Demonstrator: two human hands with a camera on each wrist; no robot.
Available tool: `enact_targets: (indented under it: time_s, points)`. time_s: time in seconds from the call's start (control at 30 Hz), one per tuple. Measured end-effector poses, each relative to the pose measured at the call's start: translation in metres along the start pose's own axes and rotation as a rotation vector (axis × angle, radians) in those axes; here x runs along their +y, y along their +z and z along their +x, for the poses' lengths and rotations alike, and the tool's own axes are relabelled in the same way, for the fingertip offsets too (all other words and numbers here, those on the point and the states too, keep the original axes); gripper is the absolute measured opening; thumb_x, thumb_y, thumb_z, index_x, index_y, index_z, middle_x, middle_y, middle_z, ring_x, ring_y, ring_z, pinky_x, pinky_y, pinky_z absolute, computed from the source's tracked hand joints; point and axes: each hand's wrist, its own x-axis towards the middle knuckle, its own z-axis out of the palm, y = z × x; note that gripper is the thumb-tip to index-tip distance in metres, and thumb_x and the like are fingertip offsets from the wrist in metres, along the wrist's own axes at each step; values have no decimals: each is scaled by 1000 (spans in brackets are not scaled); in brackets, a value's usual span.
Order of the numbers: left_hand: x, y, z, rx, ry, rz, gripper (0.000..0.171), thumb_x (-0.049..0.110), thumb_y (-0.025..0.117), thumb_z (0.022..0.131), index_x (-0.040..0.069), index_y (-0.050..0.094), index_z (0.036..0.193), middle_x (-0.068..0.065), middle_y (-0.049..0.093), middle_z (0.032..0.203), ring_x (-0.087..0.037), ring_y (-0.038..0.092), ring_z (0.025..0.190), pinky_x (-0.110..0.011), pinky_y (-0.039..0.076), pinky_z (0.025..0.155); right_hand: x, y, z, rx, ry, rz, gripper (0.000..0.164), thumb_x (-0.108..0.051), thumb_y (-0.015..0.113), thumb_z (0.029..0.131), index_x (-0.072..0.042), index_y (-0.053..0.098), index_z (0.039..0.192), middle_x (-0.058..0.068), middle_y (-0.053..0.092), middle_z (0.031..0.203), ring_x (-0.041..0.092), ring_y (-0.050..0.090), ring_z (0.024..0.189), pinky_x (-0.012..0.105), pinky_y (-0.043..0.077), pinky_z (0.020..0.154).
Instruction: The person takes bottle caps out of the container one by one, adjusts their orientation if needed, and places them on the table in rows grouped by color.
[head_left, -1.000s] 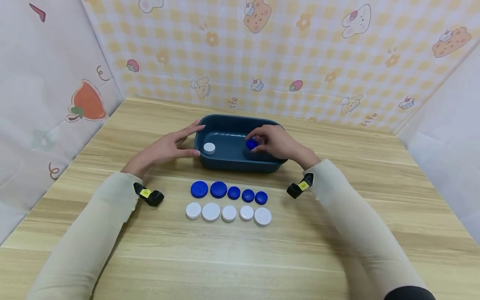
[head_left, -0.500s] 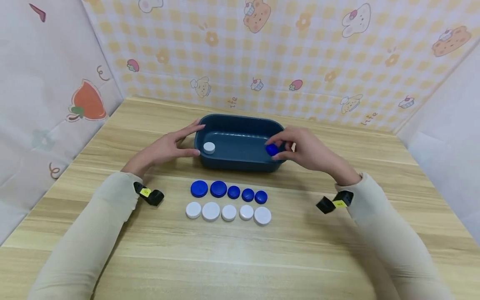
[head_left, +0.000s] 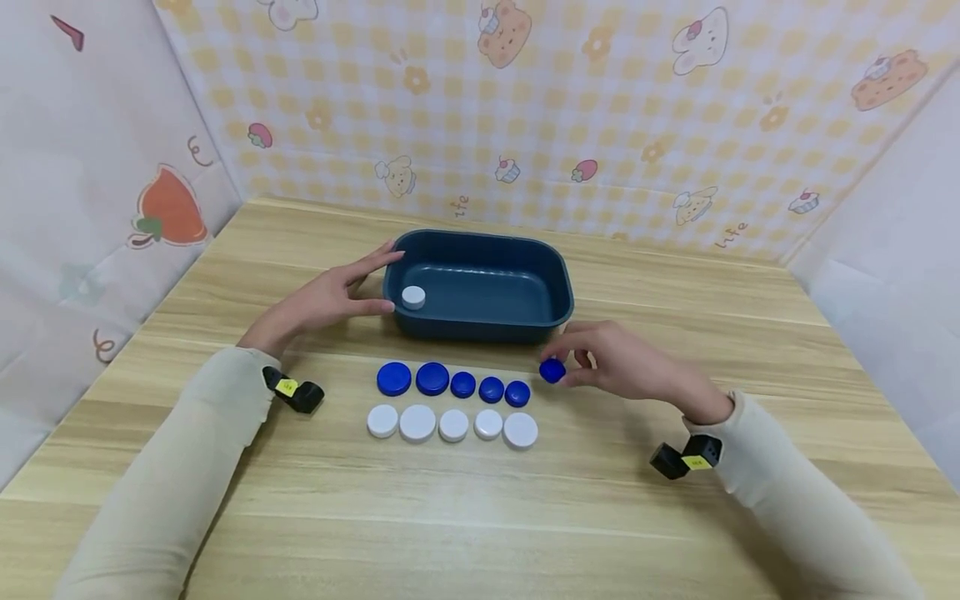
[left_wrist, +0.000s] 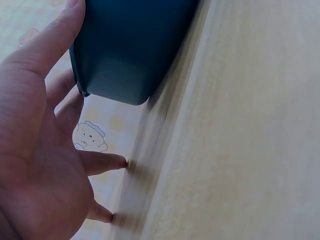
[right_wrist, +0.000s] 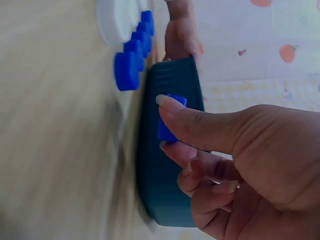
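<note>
My left hand (head_left: 322,302) rests against the left end of a dark blue plastic bin (head_left: 480,332), its thumb and fingers spread straight at the rim. In the left wrist view, two lower fingers of it reach down toward the table. A single white bottle cap (head_left: 413,297) lies inside the bin at the left. Between thumb and fingertips, my right hand (head_left: 618,360) pinches a small blue bottle cap (head_left: 552,370) in front of the bin's right corner. That cap is just right of a row of several blue caps (head_left: 462,384).
Nearer the person, several white caps (head_left: 453,425) form a second row on the wooden table (head_left: 450,517). A patterned cloth wall (head_left: 555,108) stands behind the table. Black wrist cameras (head_left: 686,457) stick out at both cuffs.
My right hand has lifted the blue cap out of the bin's right side and brought it right and toward the person, beside the blue row. My left hand has stayed at the bin.
</note>
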Motion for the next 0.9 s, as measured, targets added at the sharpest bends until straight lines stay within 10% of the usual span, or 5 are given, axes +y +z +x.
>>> enact_targets:
  time_s: [0.9]
  points:
    - [1,0,-2,-1,3,-20,76,51,67,85,44,26,148,24,5,154,-22,9,144,-60,13,108,0,27,-2,-59,67,34,33,-25,80,79,-18,69,110,-6,56,87,13,52,70,25,44,61]
